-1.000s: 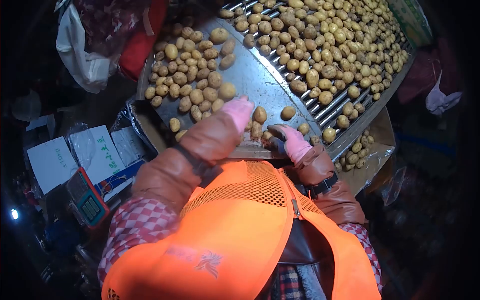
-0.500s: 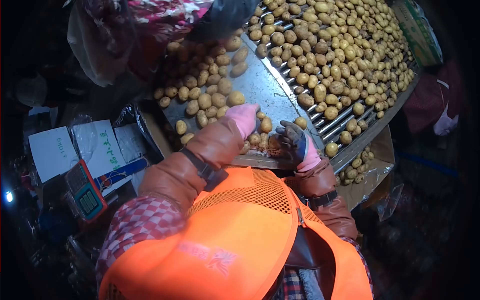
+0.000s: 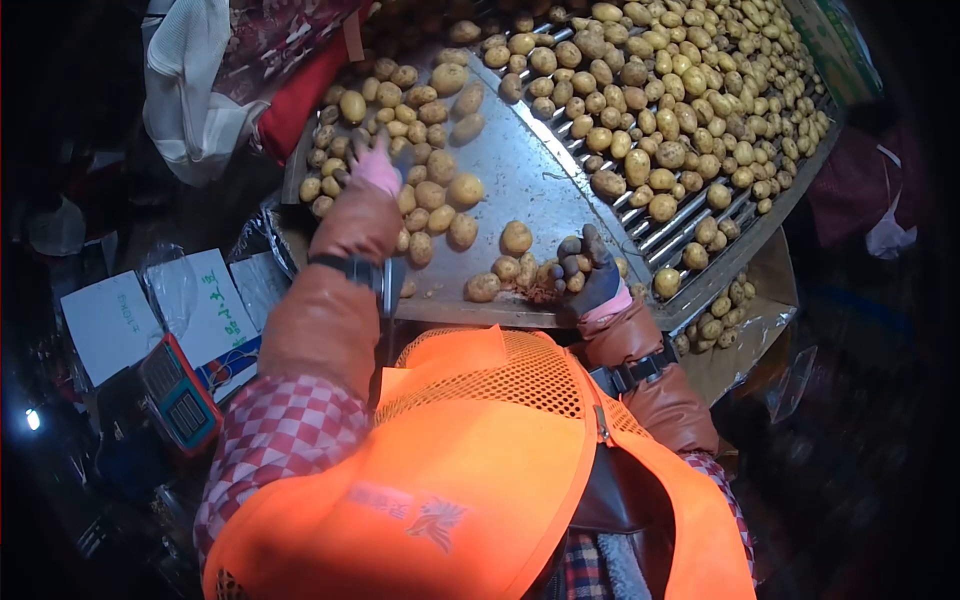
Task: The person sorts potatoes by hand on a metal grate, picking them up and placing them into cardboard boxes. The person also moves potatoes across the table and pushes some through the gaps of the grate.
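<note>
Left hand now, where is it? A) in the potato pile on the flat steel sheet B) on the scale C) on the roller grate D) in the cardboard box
A: the left hand reaches among the potato pile on the steel sheet, apart from the roller grate.

Small yellowish potatoes [image 3: 432, 165], round to oval, dusty skin. Heaped close together on left part of steel plate [image 3: 520, 170], under left hand [image 3: 375, 170]. Few loose ones [image 3: 516, 238] near front edge, beside right hand [image 3: 590, 275]; one perhaps in its fingers.
</note>
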The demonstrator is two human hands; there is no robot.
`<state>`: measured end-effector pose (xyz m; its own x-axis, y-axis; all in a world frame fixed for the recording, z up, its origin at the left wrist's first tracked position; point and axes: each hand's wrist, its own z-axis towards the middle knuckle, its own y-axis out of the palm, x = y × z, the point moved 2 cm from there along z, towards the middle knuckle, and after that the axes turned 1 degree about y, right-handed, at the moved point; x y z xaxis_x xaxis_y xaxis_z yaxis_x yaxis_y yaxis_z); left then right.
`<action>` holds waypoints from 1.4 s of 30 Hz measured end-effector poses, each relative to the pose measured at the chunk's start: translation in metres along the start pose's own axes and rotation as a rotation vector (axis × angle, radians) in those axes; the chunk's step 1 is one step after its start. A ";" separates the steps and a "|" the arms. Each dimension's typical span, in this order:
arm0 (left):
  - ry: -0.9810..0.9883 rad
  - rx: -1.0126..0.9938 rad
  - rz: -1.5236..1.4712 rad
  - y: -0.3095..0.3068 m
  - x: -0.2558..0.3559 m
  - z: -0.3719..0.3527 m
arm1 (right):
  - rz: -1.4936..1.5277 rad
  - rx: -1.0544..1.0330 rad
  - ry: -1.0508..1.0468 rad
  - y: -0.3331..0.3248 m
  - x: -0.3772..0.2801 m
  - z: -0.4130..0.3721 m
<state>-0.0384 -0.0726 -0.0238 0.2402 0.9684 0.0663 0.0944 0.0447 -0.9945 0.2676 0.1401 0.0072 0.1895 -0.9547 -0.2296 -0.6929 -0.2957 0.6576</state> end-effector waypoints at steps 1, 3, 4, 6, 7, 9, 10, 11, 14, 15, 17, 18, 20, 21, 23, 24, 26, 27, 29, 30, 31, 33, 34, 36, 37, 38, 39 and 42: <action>0.074 -0.123 0.058 0.007 0.002 -0.016 | -0.115 0.136 -0.075 0.010 -0.003 -0.010; 0.207 -0.244 0.006 -0.013 0.008 -0.060 | -0.132 0.071 -0.099 -0.005 -0.008 -0.007; 0.212 -0.247 0.010 -0.023 0.005 -0.068 | -0.156 0.008 -0.121 -0.012 -0.012 -0.008; 0.085 -0.494 -0.088 -0.032 -0.004 -0.076 | -0.197 0.016 -0.143 -0.019 -0.016 -0.011; -0.010 -0.384 -0.092 -0.037 0.001 -0.079 | -0.255 -0.072 -0.193 -0.018 -0.017 -0.016; 0.193 -0.317 -0.117 -0.054 0.031 -0.088 | -0.196 -0.209 -0.156 -0.024 -0.019 -0.016; 0.387 -0.245 -0.141 -0.064 0.052 -0.095 | -0.197 -0.207 -0.159 -0.021 -0.018 -0.015; 0.521 -0.211 -0.208 -0.065 0.075 -0.105 | -0.242 -0.130 -0.134 -0.017 -0.014 -0.015; 0.479 -0.458 0.058 -0.027 0.111 -0.099 | -0.230 -0.150 -0.095 -0.011 -0.008 -0.014; 0.479 -0.450 0.057 -0.028 0.111 -0.094 | -0.298 -0.128 -0.053 0.008 -0.008 -0.023; 0.424 -0.458 0.032 -0.029 0.110 -0.086 | -0.353 -0.155 0.024 0.009 -0.009 -0.026; 0.427 -0.454 0.034 -0.031 0.108 -0.083 | -0.352 -0.157 0.020 0.009 -0.010 -0.028; 0.321 -0.481 -0.185 -0.036 0.100 -0.075 | -0.313 -0.156 0.100 0.013 -0.007 -0.028; 0.315 -0.503 -0.261 -0.056 0.102 -0.084 | -0.099 -0.356 0.151 0.005 -0.004 -0.020; 0.473 -0.540 -0.499 -0.072 0.113 -0.120 | -0.100 -0.362 0.077 0.001 0.006 -0.016; 0.573 -0.586 -0.687 -0.073 0.117 -0.130 | -0.114 -0.362 0.010 0.006 0.007 -0.016; 0.586 -0.356 -0.513 -0.067 0.114 -0.107 | -0.306 -0.492 -0.035 0.019 -0.001 -0.017; 0.588 -0.135 -0.346 -0.067 0.116 -0.092 | -0.071 -0.419 0.039 0.004 0.002 -0.012; 0.462 -0.244 -0.015 -0.064 0.125 -0.059 | 0.209 -0.335 0.053 -0.008 -0.005 -0.023; 0.487 -0.227 0.049 -0.039 0.117 -0.050 | 0.226 -0.342 -0.039 -0.023 -0.011 -0.027; 0.489 -0.216 0.045 -0.030 0.116 -0.050 | 0.216 -0.341 -0.140 -0.037 -0.025 -0.039; 0.570 -0.323 0.093 -0.019 0.121 -0.054 | 0.261 -0.084 -0.376 -0.051 -0.048 -0.081; 0.575 -0.320 0.088 -0.019 0.120 -0.061 | 0.439 -0.081 -0.500 -0.078 -0.058 -0.095; 0.498 -0.376 -0.080 -0.018 0.113 -0.077 | 0.432 -0.314 -0.623 -0.164 -0.086 -0.134; 0.499 -0.374 -0.082 -0.020 0.112 -0.075 | 0.418 -0.327 -0.581 -0.154 -0.088 -0.154; 0.394 -0.385 -0.192 -0.022 0.108 -0.072 | 0.416 -0.329 -0.584 -0.151 -0.087 -0.153; 0.287 -0.396 -0.302 -0.024 0.106 -0.070 | 0.362 -0.222 -0.624 -0.147 -0.085 -0.150; 0.223 -0.462 -0.689 -0.033 0.121 -0.084 | 0.208 0.092 -0.746 -0.127 -0.069 -0.134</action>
<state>0.0690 0.0225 0.0237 0.1643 0.6892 0.7057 0.6611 0.4541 -0.5973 0.4360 0.2385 0.0359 -0.4466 -0.7046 -0.5514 -0.7240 -0.0775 0.6854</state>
